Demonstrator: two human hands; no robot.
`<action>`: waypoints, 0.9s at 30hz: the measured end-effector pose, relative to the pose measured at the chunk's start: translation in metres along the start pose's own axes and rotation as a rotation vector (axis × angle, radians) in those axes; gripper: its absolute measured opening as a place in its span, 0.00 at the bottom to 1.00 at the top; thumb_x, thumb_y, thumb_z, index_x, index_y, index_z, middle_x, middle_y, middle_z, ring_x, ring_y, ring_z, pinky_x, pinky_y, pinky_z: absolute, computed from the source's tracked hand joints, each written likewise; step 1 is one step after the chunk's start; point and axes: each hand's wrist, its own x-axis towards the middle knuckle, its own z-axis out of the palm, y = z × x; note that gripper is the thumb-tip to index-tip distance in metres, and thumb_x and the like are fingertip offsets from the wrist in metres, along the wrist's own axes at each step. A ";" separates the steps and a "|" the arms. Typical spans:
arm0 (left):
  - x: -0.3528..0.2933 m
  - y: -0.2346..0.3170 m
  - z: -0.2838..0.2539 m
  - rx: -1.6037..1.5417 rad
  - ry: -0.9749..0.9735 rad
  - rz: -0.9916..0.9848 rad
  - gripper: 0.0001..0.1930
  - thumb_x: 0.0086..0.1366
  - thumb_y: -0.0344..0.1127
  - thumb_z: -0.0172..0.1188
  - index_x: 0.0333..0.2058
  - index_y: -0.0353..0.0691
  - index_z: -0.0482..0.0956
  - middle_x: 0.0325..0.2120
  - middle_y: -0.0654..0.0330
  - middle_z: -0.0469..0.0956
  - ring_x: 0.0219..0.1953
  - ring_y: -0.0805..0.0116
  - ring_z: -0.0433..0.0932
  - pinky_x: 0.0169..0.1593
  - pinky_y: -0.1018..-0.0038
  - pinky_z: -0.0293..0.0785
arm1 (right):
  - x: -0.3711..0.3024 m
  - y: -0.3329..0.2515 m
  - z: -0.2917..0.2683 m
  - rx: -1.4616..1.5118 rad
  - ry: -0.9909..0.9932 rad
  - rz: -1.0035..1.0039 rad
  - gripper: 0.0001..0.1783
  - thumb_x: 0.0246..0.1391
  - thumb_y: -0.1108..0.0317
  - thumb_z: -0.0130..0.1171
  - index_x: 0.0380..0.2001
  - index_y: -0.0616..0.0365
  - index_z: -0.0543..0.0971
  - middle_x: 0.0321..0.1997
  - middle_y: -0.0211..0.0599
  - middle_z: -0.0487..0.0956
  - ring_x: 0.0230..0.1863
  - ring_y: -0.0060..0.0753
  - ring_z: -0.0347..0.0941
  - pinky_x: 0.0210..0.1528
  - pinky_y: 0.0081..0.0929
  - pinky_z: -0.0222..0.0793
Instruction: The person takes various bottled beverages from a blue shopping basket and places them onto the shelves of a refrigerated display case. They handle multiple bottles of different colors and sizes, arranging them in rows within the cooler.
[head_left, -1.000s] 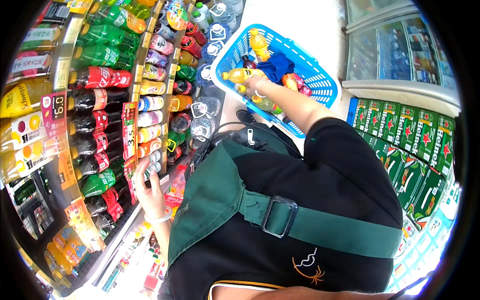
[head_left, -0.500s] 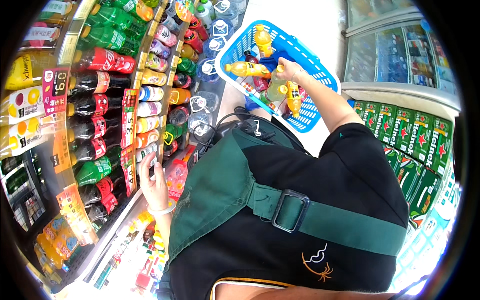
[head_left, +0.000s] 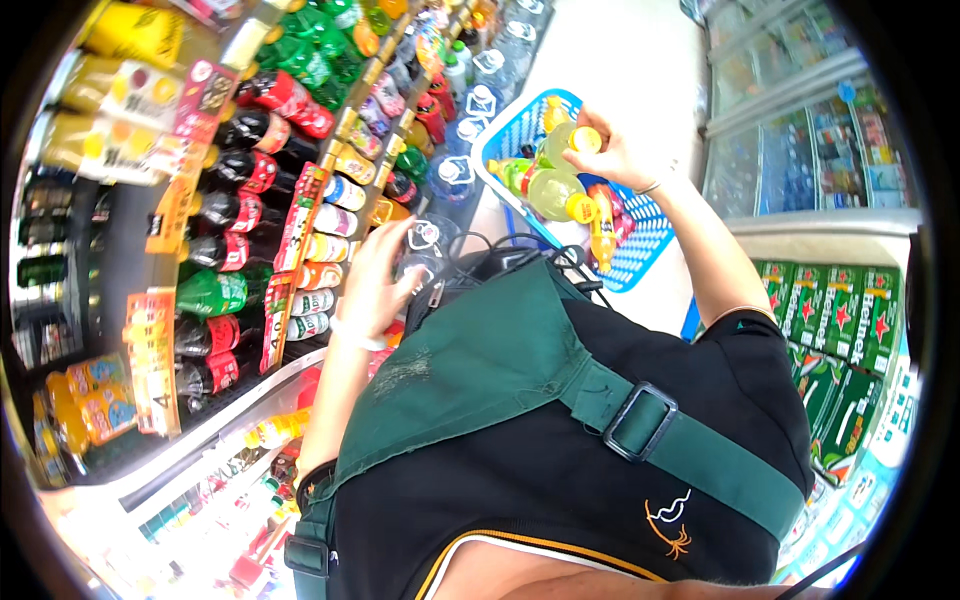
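Observation:
A pale yellow-green drink bottle with a yellow cap is in my right hand, the fingers wrapped round its cap end. It is over the blue plastic basket. A second pale bottle with a yellow cap lies in the basket close below it. Beside that are an orange drink bottle and a green-and-red package; another orange bottle is at the far end. My left hand is raised beside the drink shelf, holding nothing, its fingers apart.
On my left, shelves hold rows of cola bottles, green bottles and small bottles. Large clear water jugs stand along the shelf's foot. Glass-door coolers and stacked green cartons are on the right.
My right hand has lifted the pale bottle, turning its yellow cap toward me. My left hand has moved up and right. The view has shifted, and the basket's contents look rearranged.

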 end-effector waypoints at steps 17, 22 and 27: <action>-0.071 0.063 -0.112 -0.468 0.748 0.042 0.37 0.38 0.29 0.70 0.49 0.35 0.62 0.44 0.58 0.69 0.47 0.71 0.68 0.51 0.73 0.64 | 0.094 -0.302 0.006 0.678 -0.247 -0.883 0.14 0.49 0.66 0.57 0.38 0.58 0.70 0.23 0.20 0.68 0.23 0.08 0.59 0.25 0.09 0.56; -0.111 0.064 -0.167 -0.752 0.812 0.134 0.33 0.42 0.30 0.65 0.50 0.35 0.63 0.45 0.59 0.69 0.47 0.69 0.68 0.53 0.72 0.62 | 0.124 -0.344 0.058 0.698 -0.604 -0.998 0.37 0.48 0.46 0.55 0.55 0.56 0.58 0.44 0.31 0.69 0.44 0.20 0.64 0.42 0.19 0.65; -0.130 0.073 -0.175 -0.848 0.834 0.202 0.32 0.49 0.39 0.63 0.51 0.33 0.61 0.46 0.57 0.69 0.48 0.67 0.68 0.52 0.71 0.62 | 0.097 -0.360 0.112 1.184 -0.966 -0.839 0.40 0.43 0.54 0.64 0.53 0.61 0.56 0.47 0.38 0.68 0.50 0.24 0.63 0.52 0.24 0.61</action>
